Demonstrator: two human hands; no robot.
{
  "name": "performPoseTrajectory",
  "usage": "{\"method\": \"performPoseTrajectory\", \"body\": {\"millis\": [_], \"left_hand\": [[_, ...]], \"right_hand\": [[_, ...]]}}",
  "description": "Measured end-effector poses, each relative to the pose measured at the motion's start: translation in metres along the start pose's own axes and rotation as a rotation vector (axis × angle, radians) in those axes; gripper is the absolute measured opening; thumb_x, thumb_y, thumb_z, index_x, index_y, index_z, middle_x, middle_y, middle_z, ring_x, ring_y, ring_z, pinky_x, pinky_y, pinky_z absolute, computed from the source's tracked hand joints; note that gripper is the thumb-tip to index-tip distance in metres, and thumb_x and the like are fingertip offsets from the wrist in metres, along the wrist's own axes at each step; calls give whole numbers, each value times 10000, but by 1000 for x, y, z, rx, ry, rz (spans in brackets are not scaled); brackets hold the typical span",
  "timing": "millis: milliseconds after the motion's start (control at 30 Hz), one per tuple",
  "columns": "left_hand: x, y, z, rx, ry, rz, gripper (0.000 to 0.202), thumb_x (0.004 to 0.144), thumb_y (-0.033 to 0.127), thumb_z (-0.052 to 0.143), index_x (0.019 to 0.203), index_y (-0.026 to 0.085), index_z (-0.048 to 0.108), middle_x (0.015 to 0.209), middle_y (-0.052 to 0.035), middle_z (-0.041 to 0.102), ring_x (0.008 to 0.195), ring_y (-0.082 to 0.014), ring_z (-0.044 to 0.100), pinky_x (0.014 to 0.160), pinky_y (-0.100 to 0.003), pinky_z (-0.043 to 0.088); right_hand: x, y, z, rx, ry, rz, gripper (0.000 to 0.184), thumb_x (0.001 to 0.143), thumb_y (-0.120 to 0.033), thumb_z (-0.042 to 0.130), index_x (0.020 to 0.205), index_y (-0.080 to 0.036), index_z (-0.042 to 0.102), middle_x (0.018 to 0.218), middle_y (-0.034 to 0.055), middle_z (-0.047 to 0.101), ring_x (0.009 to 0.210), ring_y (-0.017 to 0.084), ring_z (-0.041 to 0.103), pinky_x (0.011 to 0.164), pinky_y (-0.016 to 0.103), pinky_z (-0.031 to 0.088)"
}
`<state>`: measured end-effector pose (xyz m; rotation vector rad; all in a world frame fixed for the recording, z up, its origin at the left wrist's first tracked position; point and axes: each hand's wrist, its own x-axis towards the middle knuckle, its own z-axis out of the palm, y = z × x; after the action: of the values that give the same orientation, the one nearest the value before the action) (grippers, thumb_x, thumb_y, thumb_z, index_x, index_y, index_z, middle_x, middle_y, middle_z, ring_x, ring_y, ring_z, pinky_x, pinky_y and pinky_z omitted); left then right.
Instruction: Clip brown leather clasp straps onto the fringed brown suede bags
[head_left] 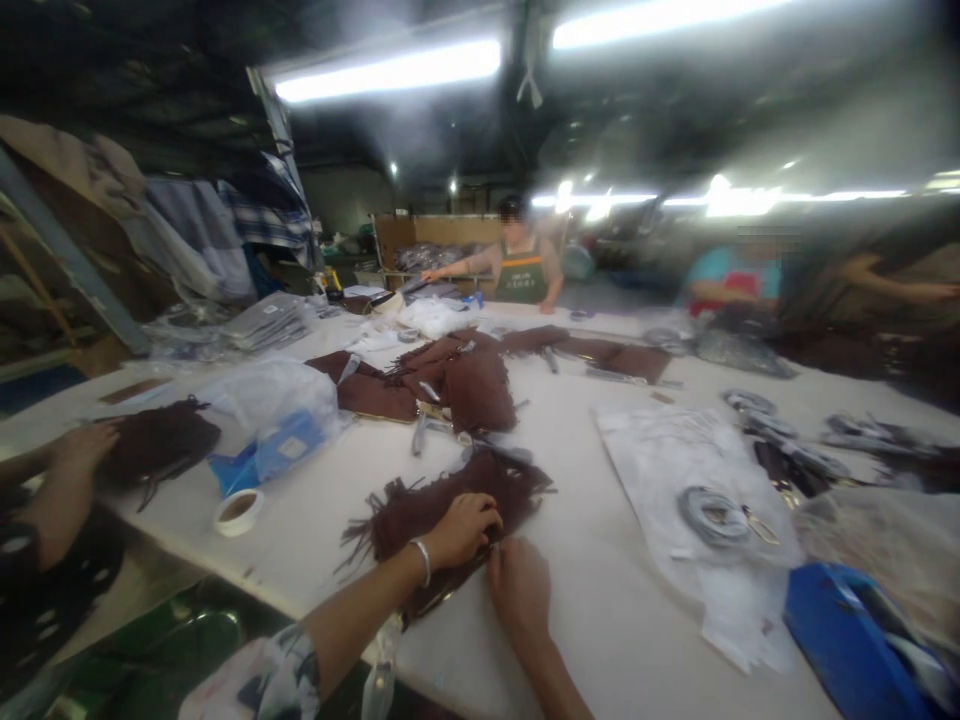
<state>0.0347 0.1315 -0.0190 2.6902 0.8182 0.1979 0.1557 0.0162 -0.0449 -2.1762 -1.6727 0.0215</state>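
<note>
1. The left forearm slants in from lower left, a pale bracelet (423,562) at the wrist; the right forearm rises from the bottom edge.
2. The right hand (520,588) is curled at the fringed brown bag's (424,512) near edge; its fingertips are hidden, so I cannot tell whether it pinches.
3. The left hand (466,528) bends its fingers over the bag, flat on the white table (600,610); its grip is unclear.
4. Beyond lie more brown bags (480,388).

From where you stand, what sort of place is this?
Likely a factory workshop: brown fringed pieces lie on a large white table, with a green-aproned person beyond it and long white tube lights overhead.
</note>
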Motion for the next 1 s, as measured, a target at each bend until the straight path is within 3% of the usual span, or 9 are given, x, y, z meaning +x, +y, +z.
{"method": "performPoseTrajectory", "body": {"millis": [167, 333, 433, 500, 567, 667, 800, 900, 1000], "left_hand": [[2, -5, 4, -41, -2, -14, 304, 822, 116, 619, 1071, 276, 687, 1338, -44, 520, 1243, -247, 466, 1082, -444, 325], [0, -6, 7, -67, 12, -33, 377, 826, 131, 641, 1155, 313, 669, 1376, -45, 505, 1267, -261, 446, 1088, -469, 307], [-1, -3, 6, -86, 28, -36, 371, 830, 132, 642, 1155, 309, 669, 1364, -51, 521, 1264, -264, 456, 1093, -482, 305], [-2, -2, 2, -109, 53, -36, 360, 832, 132, 644, 1147, 303, 674, 1350, -47, 539, 1266, -258, 464, 1101, -479, 309], [-8, -1, -5, -145, 95, -41, 356, 835, 135, 644, 1150, 299, 670, 1337, -33, 557, 1259, -233, 481, 1106, -437, 334], [-34, -3, -18, -202, 224, -125, 346, 898, 140, 552, 1211, 269, 624, 1358, -34, 542, 1265, -187, 480, 1108, -354, 364], [-104, -4, -23, -235, 414, -413, 298, 985, 205, 345, 1147, 206, 596, 1214, -91, 584, 1177, -214, 522, 1086, -400, 384], [-157, -6, -13, -276, 470, -669, 271, 970, 314, 358, 1049, 186, 584, 1090, -114, 609, 1067, -264, 576, 1001, -457, 437], [-182, -11, -2, -385, 476, -886, 294, 914, 405, 414, 985, 175, 582, 935, -110, 659, 932, -299, 634, 910, -508, 486]], "right_hand": [[-36, -48, 9, 61, -38, -81, 141, 887, -128, 523, 929, -191, 641, 915, 99, 675, 853, 267, 606, 756, 377, 424], [-70, -106, 26, 185, -118, -195, 230, 822, -58, 519, 972, -169, 654, 948, 135, 687, 866, 295, 618, 778, 414, 477], [-81, -119, 27, 287, -148, -203, 264, 792, -52, 534, 1007, -156, 647, 983, 143, 688, 908, 296, 630, 819, 409, 499], [-79, -108, 22, 372, -187, -227, 235, 787, -64, 550, 956, -195, 648, 963, 95, 696, 910, 260, 648, 813, 344, 509], [-66, -81, 12, 428, -205, -275, 182, 826, -112, 552, 919, -237, 646, 936, 39, 703, 885, 211, 667, 779, 272, 510], [-28, -24, -7, 338, -56, -212, 138, 936, -285, 509, 989, -260, 634, 934, 21, 712, 856, 184, 679, 750, 242, 510], [32, 42, -17, 225, 81, -75, 321, 963, -408, 435, 1104, -168, 595, 1119, 178, 666, 1081, 322, 614, 931, 435, 467], [59, 56, -6, 203, 79, -44, 441, 928, -464, 473, 1183, -118, 575, 1162, 221, 643, 1064, 362, 609, 918, 478, 468], [64, 43, 15, 209, 51, -41, 471, 914, -480, 477, 1198, -119, 584, 1053, 197, 680, 966, 366, 637, 850, 487, 494]]}}
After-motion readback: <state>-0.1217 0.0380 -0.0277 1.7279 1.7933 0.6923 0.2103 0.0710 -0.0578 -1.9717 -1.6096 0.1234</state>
